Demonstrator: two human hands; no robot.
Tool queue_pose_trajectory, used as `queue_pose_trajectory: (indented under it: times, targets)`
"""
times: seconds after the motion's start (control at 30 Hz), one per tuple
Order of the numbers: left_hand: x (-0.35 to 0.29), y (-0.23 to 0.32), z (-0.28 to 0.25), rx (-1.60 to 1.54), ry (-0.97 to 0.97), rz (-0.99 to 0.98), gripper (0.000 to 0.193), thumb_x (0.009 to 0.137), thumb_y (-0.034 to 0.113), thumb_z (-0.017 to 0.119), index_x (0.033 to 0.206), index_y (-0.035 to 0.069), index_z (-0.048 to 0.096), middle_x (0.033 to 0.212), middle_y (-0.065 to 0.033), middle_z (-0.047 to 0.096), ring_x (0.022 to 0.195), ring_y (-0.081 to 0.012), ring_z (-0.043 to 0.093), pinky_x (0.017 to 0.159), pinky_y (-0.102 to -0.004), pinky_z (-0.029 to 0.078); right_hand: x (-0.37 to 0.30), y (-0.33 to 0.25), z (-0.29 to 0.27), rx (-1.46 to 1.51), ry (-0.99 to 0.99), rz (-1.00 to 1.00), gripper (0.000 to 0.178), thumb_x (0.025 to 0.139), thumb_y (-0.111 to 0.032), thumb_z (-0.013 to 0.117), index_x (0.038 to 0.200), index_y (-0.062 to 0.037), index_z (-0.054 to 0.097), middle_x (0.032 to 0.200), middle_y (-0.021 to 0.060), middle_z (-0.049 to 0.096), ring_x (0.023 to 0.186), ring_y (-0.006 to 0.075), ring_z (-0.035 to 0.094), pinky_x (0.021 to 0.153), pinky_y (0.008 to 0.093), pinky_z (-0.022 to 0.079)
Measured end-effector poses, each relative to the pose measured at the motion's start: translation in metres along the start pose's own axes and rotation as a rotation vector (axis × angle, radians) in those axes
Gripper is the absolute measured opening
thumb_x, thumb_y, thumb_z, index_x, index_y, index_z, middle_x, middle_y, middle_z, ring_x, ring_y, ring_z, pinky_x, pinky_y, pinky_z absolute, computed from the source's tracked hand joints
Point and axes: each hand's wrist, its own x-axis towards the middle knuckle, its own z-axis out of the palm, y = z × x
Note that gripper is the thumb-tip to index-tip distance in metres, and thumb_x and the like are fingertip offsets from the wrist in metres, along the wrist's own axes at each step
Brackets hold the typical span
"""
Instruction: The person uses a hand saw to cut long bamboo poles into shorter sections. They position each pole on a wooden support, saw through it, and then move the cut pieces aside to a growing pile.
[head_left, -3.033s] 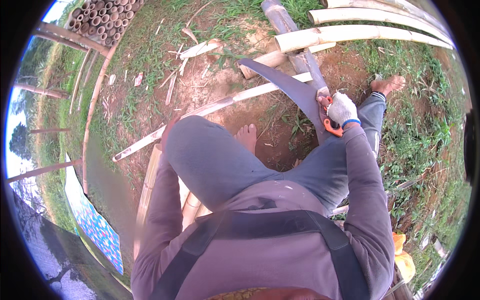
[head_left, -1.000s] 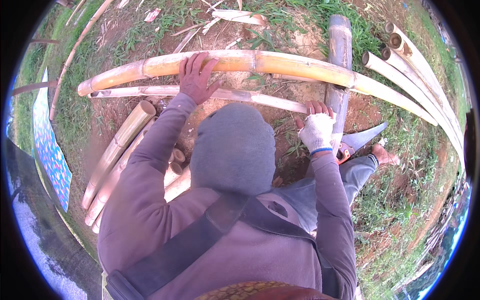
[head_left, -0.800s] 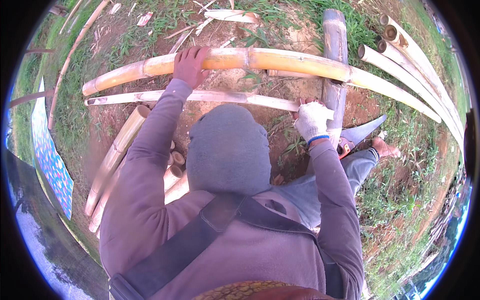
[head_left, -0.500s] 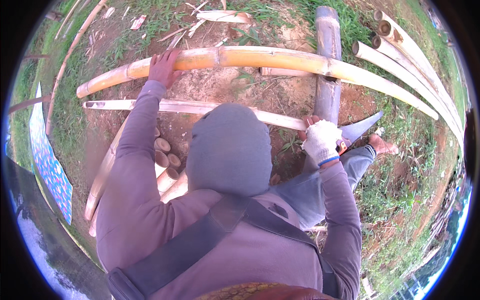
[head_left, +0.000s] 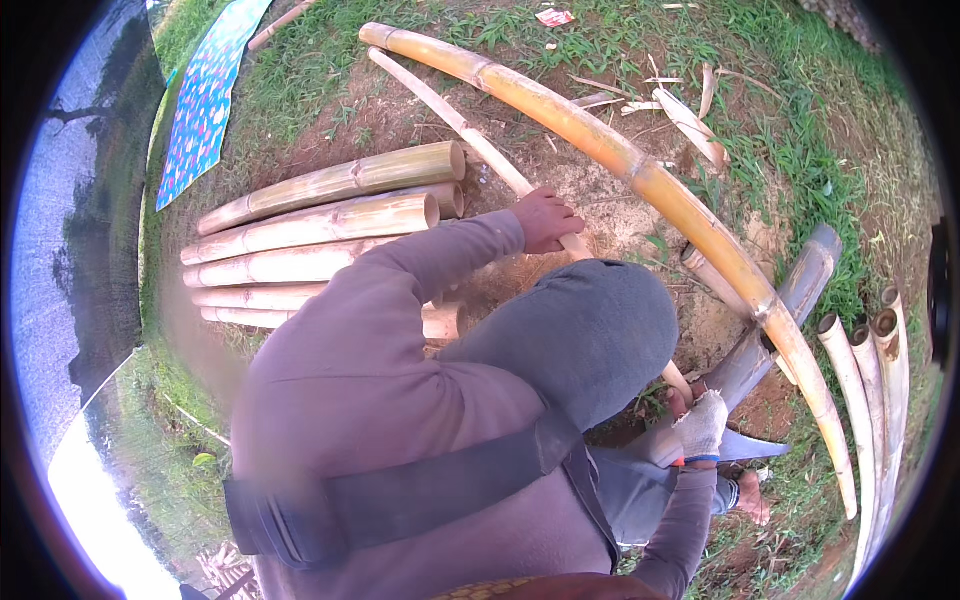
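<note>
My left hand (head_left: 548, 220) is closed around a slender pale bamboo piece (head_left: 490, 153), partway along its length. That piece passes behind my bent knee, and its near end comes out by my right hand (head_left: 702, 426). My right hand wears a white knit glove with bare fingertips. Its fingers touch the bamboo end while it also grips a handsaw, whose grey blade (head_left: 752, 447) points right near my foot; a bit of orange handle shows below the glove. Beyond both hands, a long thick yellow bamboo pole (head_left: 640, 172) rests across a dark weathered bamboo log (head_left: 803, 283).
Several cut bamboo lengths (head_left: 330, 185) lie stacked at left. More bamboo poles (head_left: 862, 370) lie at far right. A blue patterned cloth (head_left: 207, 105) is at upper left. Split bamboo scraps (head_left: 690, 128) litter the grass, and a short bamboo piece (head_left: 715, 280) sits under the yellow pole.
My left hand has let go of the thick yellow pole and now grips the slender piece. The view has swung left, showing more of the bamboo stack. My right hand keeps the saw.
</note>
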Motion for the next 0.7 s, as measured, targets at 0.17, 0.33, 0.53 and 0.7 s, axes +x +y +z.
queue_pose_trajectory:
  times: [0.17, 0.33, 0.53, 0.7]
  targets:
    - [0.009, -0.016, -0.044, -0.142, 0.115, 0.06, 0.039, 0.08, 0.035, 0.079, 0.114, 0.023, 0.065, 0.108, -0.0038, 0.069, 0.106, -0.0268, 0.07, 0.096, -0.0461, 0.046, 0.01, 0.002, -0.015, -0.183, 0.144, -0.206, 0.055, 0.082, -0.028, 0.091, 0.128, -0.0101, 0.065, 0.103, 0.0166, 0.072, 0.086, 0.0419, 0.068, 0.075, 0.053, 0.054]
    - [0.021, -0.067, -0.073, -0.028, 0.225, 0.067, 0.041, 0.073, 0.027, 0.082, 0.111, 0.019, 0.069, 0.108, -0.005, 0.066, 0.109, -0.0278, 0.067, 0.102, -0.0461, 0.046, 0.054, -0.022, -0.013, -0.404, 0.312, -0.332, 0.054, 0.088, -0.022, 0.085, 0.137, -0.0132, 0.065, 0.107, 0.0138, 0.067, 0.094, 0.0374, 0.067, 0.081, 0.0513, 0.052]
    - [0.037, -0.101, -0.08, -0.029, 0.24, -0.045, 0.045, 0.073, 0.028, 0.082, 0.116, 0.02, 0.072, 0.109, -0.0064, 0.064, 0.112, -0.0299, 0.065, 0.105, -0.0472, 0.046, 0.103, -0.047, -0.012, -0.391, 0.308, -0.29, 0.052, 0.091, -0.023, 0.082, 0.14, -0.0149, 0.068, 0.112, 0.0155, 0.071, 0.096, 0.0387, 0.071, 0.081, 0.0538, 0.056]
    - [0.04, -0.11, -0.081, -0.033, 0.213, -0.102, 0.049, 0.074, 0.029, 0.082, 0.121, 0.021, 0.072, 0.112, -0.0074, 0.065, 0.113, -0.0303, 0.065, 0.106, -0.0479, 0.046, 0.129, -0.058, -0.019, -0.324, 0.278, -0.252, 0.045, 0.09, -0.024, 0.083, 0.133, -0.0134, 0.071, 0.104, 0.0152, 0.072, 0.097, 0.0399, 0.072, 0.083, 0.0527, 0.057]
